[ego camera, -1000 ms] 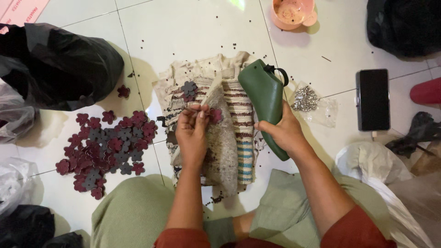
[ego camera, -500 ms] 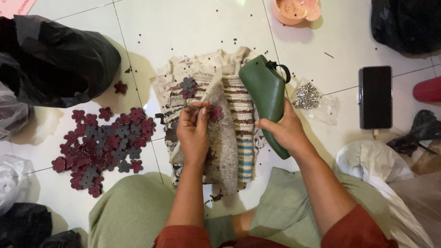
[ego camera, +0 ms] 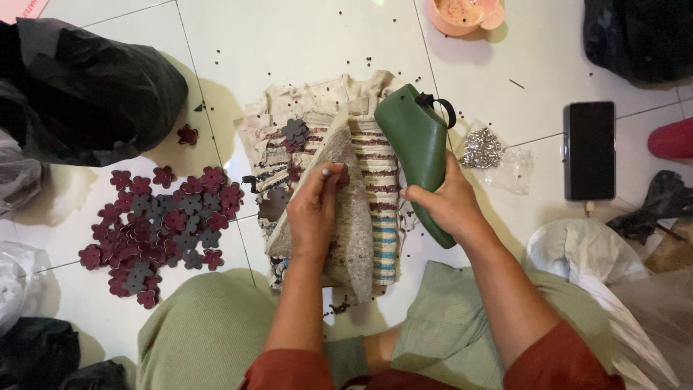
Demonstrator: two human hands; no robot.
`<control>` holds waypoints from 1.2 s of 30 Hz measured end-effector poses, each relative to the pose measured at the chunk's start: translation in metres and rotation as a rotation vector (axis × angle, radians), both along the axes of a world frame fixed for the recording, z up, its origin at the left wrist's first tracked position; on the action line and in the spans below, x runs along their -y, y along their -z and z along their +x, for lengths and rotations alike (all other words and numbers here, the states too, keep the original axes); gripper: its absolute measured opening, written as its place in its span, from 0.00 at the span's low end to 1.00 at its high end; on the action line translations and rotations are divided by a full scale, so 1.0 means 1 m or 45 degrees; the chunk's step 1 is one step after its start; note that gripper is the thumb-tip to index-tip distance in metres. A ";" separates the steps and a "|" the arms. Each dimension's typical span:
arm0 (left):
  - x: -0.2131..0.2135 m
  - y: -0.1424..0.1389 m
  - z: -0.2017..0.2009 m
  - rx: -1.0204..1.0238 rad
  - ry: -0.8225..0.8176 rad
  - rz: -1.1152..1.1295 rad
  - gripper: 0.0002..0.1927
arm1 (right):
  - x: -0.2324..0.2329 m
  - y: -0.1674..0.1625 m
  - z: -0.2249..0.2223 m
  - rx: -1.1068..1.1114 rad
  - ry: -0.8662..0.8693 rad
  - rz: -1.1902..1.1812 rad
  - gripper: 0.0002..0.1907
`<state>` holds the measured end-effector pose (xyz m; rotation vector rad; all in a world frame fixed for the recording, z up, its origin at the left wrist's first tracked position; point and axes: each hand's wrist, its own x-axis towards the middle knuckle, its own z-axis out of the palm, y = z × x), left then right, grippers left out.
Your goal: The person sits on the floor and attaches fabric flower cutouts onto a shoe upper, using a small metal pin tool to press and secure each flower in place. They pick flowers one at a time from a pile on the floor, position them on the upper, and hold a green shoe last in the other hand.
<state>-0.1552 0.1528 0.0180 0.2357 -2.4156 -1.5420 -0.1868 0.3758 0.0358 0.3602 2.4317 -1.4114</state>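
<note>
While gripped by the right hand (ego camera: pixel 449 206), green shoe form (ego camera: pixel 419 148) lengthwise, loop end away; left hand (ego camera: pixel 314 209) pinching something small.

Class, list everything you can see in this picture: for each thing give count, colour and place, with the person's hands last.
flower-shaped cutouts: many, maroon and grey, floor left
striped cloth: one, beige with stripes, centre floor
green shoe last: one, green, in the right hand
bag of metal bits: one, clear, right of the last
phone: one, black, floor right
pink bowl: one, top edge
black bags: several, left and top right
left hand: on the cloth
right hand: gripping the last
</note>
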 end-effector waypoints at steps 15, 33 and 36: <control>-0.010 0.034 -0.005 -0.256 0.022 -0.252 0.14 | -0.008 -0.096 0.057 -0.846 0.093 -1.152 0.39; -0.020 0.043 -0.012 -0.175 0.080 -0.259 0.19 | 0.039 -0.090 0.035 -0.477 -0.454 0.400 0.49; -0.022 0.042 -0.014 -0.104 0.118 -0.295 0.23 | 0.022 -0.108 0.037 -0.515 -0.318 0.252 0.46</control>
